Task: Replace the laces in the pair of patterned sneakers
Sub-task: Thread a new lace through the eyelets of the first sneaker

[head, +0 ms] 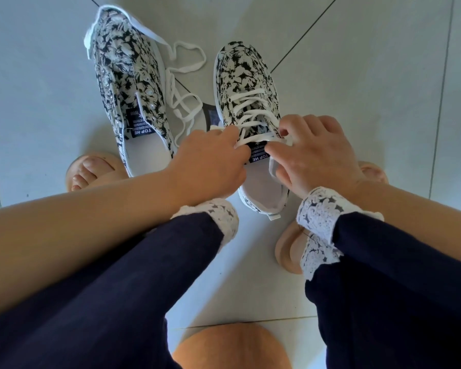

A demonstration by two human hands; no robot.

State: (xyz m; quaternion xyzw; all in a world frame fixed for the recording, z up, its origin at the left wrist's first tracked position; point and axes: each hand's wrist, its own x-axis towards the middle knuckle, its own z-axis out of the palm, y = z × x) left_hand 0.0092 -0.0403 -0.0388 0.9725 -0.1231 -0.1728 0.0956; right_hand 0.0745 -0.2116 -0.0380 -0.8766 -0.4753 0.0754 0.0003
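Two black-and-white patterned sneakers stand on the tiled floor, toes pointing away from me. The right sneaker [246, 75] has a white lace [250, 109] crossed through its eyelets. My left hand [210, 166] pinches one lace end at the top eyelets. My right hand [317, 153] pinches the other end on the opposite side. The left sneaker [128, 75] has bare eyelets and no lace threaded. A loose white lace [183, 75] lies tangled on the floor between the two shoes.
My legs in dark trousers with white lace cuffs fill the lower view. My feet in tan slippers [91, 171] sit either side of the shoes. A round orange stool [232, 347] is under me. A dark insole edge [212, 115] shows between the shoes.
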